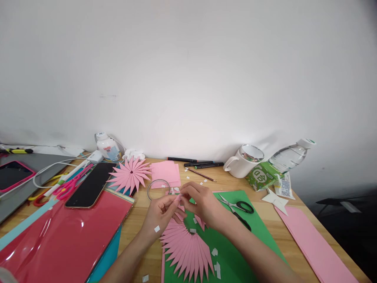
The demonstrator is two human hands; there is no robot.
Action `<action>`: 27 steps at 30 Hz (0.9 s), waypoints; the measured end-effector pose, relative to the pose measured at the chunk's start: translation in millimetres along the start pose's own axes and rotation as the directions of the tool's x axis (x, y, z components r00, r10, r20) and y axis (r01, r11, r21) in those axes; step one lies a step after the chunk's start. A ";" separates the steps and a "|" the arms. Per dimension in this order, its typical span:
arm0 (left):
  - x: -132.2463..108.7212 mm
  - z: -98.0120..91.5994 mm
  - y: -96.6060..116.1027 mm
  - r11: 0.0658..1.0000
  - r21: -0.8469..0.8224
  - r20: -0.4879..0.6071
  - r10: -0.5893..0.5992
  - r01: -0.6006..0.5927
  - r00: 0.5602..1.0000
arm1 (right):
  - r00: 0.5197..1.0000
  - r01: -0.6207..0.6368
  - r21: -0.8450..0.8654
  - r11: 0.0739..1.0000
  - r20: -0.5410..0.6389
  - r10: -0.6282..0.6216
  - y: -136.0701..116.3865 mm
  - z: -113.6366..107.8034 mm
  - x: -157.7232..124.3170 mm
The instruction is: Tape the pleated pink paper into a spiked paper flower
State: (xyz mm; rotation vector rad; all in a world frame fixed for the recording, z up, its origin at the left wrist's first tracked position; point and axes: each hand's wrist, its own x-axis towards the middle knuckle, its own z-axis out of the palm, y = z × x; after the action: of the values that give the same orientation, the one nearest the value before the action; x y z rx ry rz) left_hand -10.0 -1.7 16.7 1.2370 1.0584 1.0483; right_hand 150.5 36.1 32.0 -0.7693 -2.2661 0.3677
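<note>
Pink paper fan [187, 247] just below both hands, L hand [160, 215] & R hand [203, 204].

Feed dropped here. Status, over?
Left hand, right hand pinch pink paper piece. Petal fan below on green sheet. Scissors at right, apart.

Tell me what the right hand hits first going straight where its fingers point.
Probably the left hand: the right hand points left at its fingertips, the two seemingly meeting on a small pink paper piece. Contact is hard to judge.
</note>
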 end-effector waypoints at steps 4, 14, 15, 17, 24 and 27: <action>-0.3 0.3 0.1 1.000 -0.008 0.004 -0.006 0.006 1.000 | 0.999 -0.017 0.001 1.000 -0.028 0.017 1.6 3.3 -2.1; 0.7 0.7 -1.4 1.000 -0.011 0.006 -0.017 0.017 1.000 | 0.998 -0.056 0.048 0.997 -0.026 0.057 2.9 3.8 -2.0; 0.7 0.4 -1.3 1.000 -0.009 0.011 -0.010 0.010 1.000 | 0.997 -0.065 0.064 0.996 -0.024 0.067 2.8 3.0 -1.9; 0.7 -0.2 -0.8 1.000 0.002 0.017 0.000 0.000 1.000 | 0.996 -0.082 0.068 0.994 -0.028 0.084 3.1 3.5 -2.3; 0.8 1.4 -0.1 1.000 0.016 -0.011 -0.003 0.003 1.000 | 0.993 -0.104 -0.011 0.995 -0.063 0.103 3.6 17.0 -5.9; 0.7 2.5 1.0 1.000 0.016 -0.002 -0.027 0.027 1.000 | 0.992 -0.093 -0.064 0.994 -0.092 0.087 3.8 16.6 -5.3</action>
State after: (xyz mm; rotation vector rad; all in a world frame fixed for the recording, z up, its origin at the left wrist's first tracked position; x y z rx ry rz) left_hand -7.4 -1.4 17.8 1.2316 1.0832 1.0223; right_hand 143.5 35.1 15.6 -0.9073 -2.1751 0.2930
